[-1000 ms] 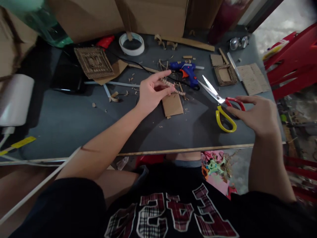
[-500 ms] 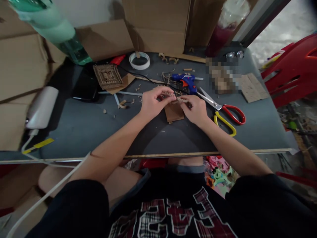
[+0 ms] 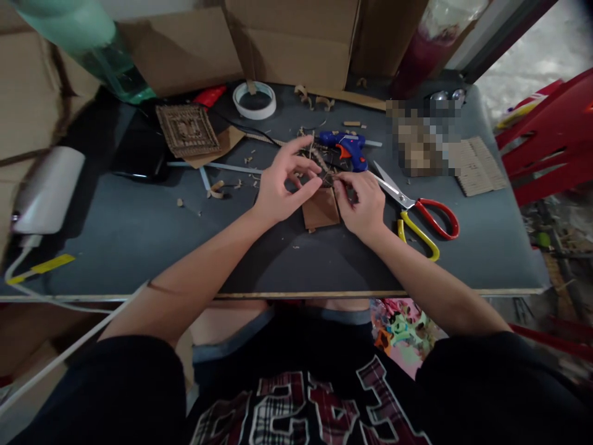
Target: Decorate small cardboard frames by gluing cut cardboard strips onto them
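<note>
My left hand (image 3: 285,182) is raised over the middle of the table, its fingers spread apart and curved. Just right of it, my right hand (image 3: 361,201) pinches the end of a thin corrugated cardboard strip (image 3: 321,159), which slants up and away between the hands. A small brown cardboard square (image 3: 320,210) lies on the table below them. Behind my right hand is a blue glue gun (image 3: 349,148) with an orange trigger. Scissors (image 3: 407,204) with one red and one yellow handle lie open to the right.
White tape roll (image 3: 254,101), layered cardboard piece (image 3: 188,128) and black object (image 3: 139,145) lie at the back left. A white power bank (image 3: 50,188) with a cable is far left. Corrugated cardboard (image 3: 479,165) is at right. Bottles stand at both back corners.
My left hand has opened and let go of the strip, its fingers lifting away. My right hand keeps its pinch. The camera view has shifted slightly.
</note>
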